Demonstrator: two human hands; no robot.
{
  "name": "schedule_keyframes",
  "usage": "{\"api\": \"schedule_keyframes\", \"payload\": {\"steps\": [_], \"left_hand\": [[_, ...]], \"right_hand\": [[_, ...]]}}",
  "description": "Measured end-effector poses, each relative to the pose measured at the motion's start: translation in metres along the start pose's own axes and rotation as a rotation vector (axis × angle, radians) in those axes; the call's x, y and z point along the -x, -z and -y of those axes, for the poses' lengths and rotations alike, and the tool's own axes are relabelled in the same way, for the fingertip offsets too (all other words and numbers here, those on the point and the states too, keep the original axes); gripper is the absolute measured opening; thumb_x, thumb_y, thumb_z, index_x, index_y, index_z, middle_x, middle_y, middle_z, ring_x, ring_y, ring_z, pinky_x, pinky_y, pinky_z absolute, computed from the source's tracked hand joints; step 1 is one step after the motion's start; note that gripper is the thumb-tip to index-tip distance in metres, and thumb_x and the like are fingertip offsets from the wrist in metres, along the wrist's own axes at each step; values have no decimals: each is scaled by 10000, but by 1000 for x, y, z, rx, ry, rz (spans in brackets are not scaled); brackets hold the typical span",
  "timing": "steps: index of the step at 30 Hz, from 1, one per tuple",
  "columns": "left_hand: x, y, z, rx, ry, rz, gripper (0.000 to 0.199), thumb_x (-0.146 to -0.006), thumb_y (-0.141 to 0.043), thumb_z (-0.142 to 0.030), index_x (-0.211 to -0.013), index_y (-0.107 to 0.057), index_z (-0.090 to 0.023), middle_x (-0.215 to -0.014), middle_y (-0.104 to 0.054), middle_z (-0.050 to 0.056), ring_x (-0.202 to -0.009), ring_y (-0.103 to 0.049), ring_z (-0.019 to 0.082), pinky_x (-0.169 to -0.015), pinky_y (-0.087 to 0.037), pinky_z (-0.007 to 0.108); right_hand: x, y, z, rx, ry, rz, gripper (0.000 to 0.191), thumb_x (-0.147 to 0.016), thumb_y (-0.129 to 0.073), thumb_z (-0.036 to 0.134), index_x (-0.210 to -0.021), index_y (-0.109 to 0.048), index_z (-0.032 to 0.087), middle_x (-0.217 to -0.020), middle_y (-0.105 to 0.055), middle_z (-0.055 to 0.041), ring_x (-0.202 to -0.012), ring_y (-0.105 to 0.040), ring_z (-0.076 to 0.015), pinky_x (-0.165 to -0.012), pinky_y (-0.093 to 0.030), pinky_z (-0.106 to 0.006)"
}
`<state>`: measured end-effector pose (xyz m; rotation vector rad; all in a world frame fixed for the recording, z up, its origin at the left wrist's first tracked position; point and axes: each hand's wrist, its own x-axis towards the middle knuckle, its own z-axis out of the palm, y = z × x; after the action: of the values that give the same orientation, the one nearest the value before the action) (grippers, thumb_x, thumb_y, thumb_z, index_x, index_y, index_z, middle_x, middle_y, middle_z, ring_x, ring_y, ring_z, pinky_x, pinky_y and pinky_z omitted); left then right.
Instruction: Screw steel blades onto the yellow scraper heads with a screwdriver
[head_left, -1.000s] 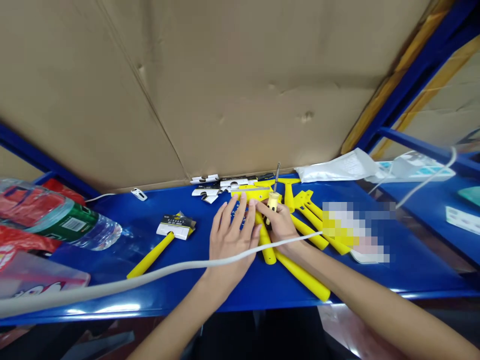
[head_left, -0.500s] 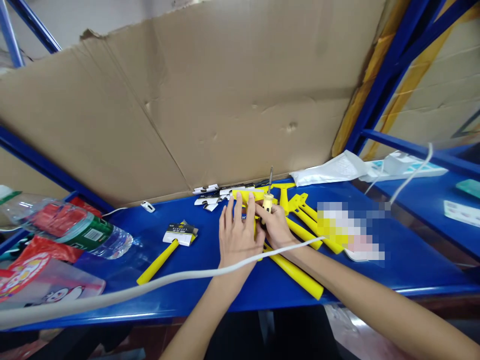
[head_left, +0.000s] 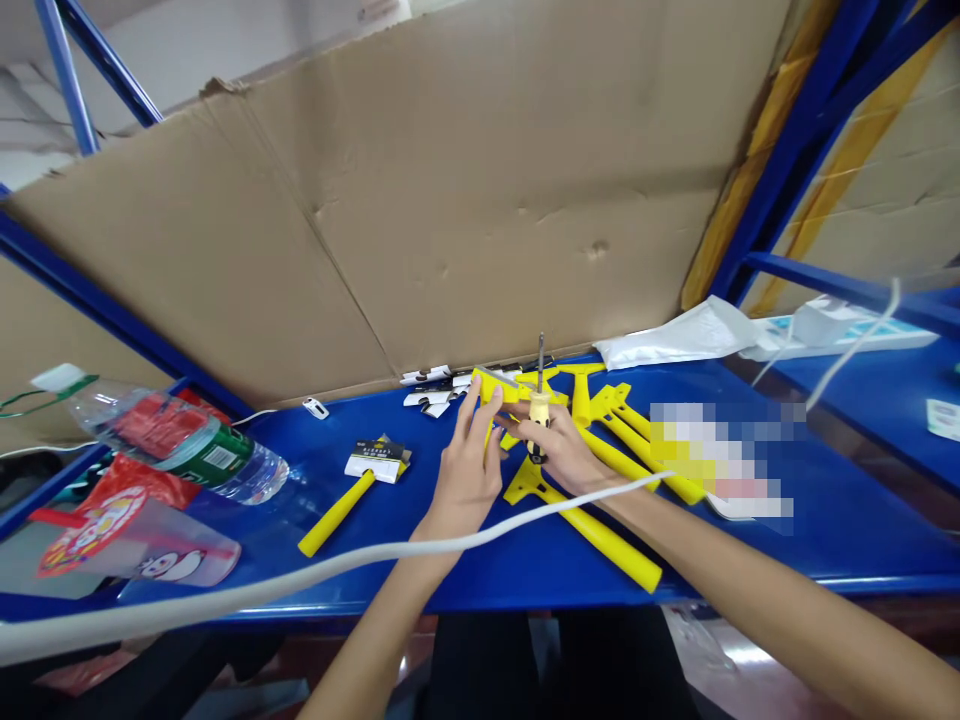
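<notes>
From my remote post I have the left hand [head_left: 466, 478] pinched on the yellow scraper [head_left: 496, 386] by its head, above the blue shelf [head_left: 420, 585], and the right hand [head_left: 566, 450], close beside it, closed round a screwdriver [head_left: 538, 412] with its shaft pointing up. Just below them I see a loose scraper [head_left: 600, 535], with more yellow scrapers [head_left: 637, 432] to the right and black-and-white cards [head_left: 424, 397] behind. Farther out I make out a carded scraper [head_left: 337, 512], a bottle [head_left: 217, 452] and a cup [head_left: 180, 550] on the left, and a white pouch [head_left: 679, 335] against the cardboard [head_left: 450, 200].
</notes>
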<state>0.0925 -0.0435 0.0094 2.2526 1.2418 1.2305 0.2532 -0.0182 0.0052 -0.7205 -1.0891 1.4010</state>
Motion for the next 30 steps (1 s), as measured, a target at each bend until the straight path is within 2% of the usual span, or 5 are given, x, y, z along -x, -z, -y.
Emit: {"api": "schedule_keyframes", "payload": {"steps": [2, 6, 12, 21, 30], "left_hand": [[-1, 7, 7, 139, 56, 35, 500, -1099, -494, -259, -1596, -509, -314, -1736, -395, 174, -1001, -778, 221, -633, -667, 290], [-14, 39, 20, 618, 313, 16, 449, -1037, -673, -345, -1453, -507, -331, -1375, -660, 98, -476, -553, 45, -313, -446, 180], [-32, 94, 44, 1249, 486, 154, 645, -945, -778, -168, -1466, -481, -406, -835, -638, -83, -351, -290, -3, -293, -258, 99], [-21, 89, 76, 1481, 625, 110, 753, -960, -605, -21, -1557, -477, -461, -1362, -702, 65, -414, -303, -29, -311, -166, 80], [-9, 99, 97, 1556, 568, 329, 632, -980, -660, -142, -1532, -557, -430, -593, -518, -99, -292, -179, 28, -293, -197, 114]], "right_hand": [[-3, 3, 0, 106, 24, 47, 319, -748, -826, 345, -1054, -839, 255, -1268, -813, -48, -1253, -739, -347, -1138, -553, -512], [-9, 9, -1, 422, 189, 67, 334, -922, -725, 431, -1178, -806, 232, -1371, -776, -91, -1376, -671, -318, -1241, -454, -509], [-23, 24, -1, 767, 126, 46, 320, -970, -702, 492, -1042, -801, 197, -1010, -840, -94, -878, -780, -278, -852, -593, -430], [-53, 18, 7, 1388, -29, 618, 149, -889, -838, 341, -927, -782, 208, -1036, -800, -94, -996, -739, -301, -831, -486, -358], [-61, 15, 12, 1470, -32, 795, 106, -988, -728, 300, -956, -781, 213, -1142, -761, -106, -1042, -726, -296, -904, -512, -376]]}}
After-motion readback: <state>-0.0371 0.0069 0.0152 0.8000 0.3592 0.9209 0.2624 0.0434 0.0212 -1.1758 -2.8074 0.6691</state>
